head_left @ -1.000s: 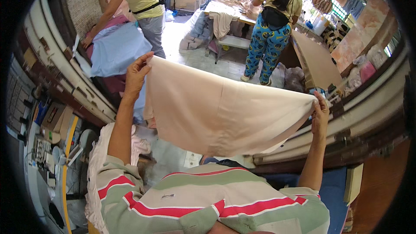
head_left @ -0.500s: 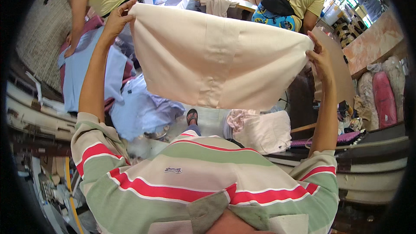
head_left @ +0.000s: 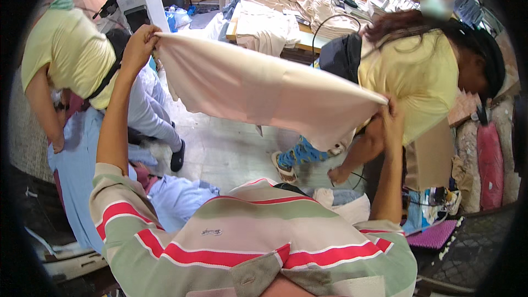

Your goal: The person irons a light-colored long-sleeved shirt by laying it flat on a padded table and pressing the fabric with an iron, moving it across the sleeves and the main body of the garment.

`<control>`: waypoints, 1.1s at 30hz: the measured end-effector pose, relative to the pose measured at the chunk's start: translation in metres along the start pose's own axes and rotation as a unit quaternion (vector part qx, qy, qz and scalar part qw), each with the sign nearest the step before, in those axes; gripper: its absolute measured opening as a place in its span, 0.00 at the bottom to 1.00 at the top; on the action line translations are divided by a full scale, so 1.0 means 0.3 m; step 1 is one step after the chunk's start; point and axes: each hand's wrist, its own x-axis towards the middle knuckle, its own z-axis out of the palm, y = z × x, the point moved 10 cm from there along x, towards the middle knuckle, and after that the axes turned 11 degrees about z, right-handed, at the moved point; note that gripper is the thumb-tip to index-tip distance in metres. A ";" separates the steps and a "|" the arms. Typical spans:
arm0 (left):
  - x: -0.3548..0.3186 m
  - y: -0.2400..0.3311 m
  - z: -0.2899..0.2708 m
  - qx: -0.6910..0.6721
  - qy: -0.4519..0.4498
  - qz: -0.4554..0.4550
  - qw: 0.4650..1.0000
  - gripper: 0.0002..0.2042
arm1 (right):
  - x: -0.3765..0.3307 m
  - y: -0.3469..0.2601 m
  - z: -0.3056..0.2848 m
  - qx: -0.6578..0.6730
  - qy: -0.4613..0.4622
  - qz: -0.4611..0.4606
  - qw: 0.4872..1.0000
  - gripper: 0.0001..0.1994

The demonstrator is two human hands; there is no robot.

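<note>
A cream piece of fabric [head_left: 258, 88] hangs stretched between my raised hands, its top edge sloping down to the right. My left hand [head_left: 142, 44] pinches its upper left corner between thumb and fingers. At the upper right corner my right hand [head_left: 390, 115] is closed on the cloth, beside a co-worker's bent body. The lower edge hangs loose and curves over the floor. Below my left forearm lies a heap of light blue cloth [head_left: 179, 201]. Near my right forearm is a pile of pale cloth [head_left: 352, 209].
A co-worker in yellow [head_left: 412, 77] bends close by on the right; another person in yellow [head_left: 71, 55] leans over blue garments [head_left: 82, 170] at left. Folded cream fabrics cover a table [head_left: 305, 38] ahead. A water dispenser [head_left: 140, 8] stands far left. Red wrapped roll [head_left: 489, 165] at right.
My view has tilted up and shifted. The fabric's right corner is lower, and its lower part hangs bunched. The co-worker on the right has bent down and reaches toward the floor.
</note>
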 end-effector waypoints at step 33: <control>2.032 -0.409 1.296 -0.548 -0.051 0.311 0.775 0.09 | 0.588 -0.048 0.609 0.067 0.483 -0.062 0.871 0.10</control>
